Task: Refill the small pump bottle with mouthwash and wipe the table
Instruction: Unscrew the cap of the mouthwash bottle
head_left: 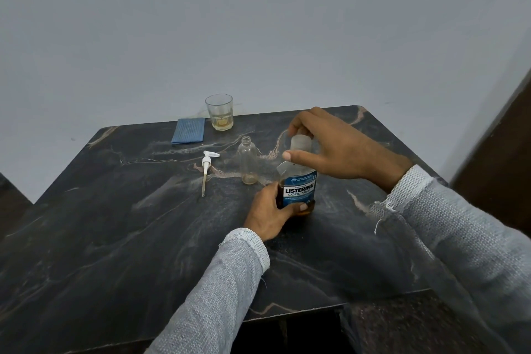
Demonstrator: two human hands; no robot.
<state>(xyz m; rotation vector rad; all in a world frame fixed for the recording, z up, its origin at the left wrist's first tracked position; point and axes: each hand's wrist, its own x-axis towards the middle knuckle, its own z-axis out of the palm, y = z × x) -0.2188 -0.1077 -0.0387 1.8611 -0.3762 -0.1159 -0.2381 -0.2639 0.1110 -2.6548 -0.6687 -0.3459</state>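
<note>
On the dark table (120, 238), seen from the head camera, the mouthwash bottle (298, 191) stands up straight near the middle. The left hand (273, 214) is wrapped tight around its lower part and keeps it steady. The right hand (330, 146) comes down from above, and its fingers are curled around the white cap (300, 142) on top. It looks like the cap is about to be twisted off, though it is hard to tell if it is loose. The small pump bottle (248, 162) stands open and nearly empty just behind and to the left of the big bottle, nearer the left hand. Its long side points straight up. The pump top (206, 165) lies flat further left. A blue cloth (188, 131) and a glass (219, 112) sit at the far edge. The right palm hides part of the cap.
</note>
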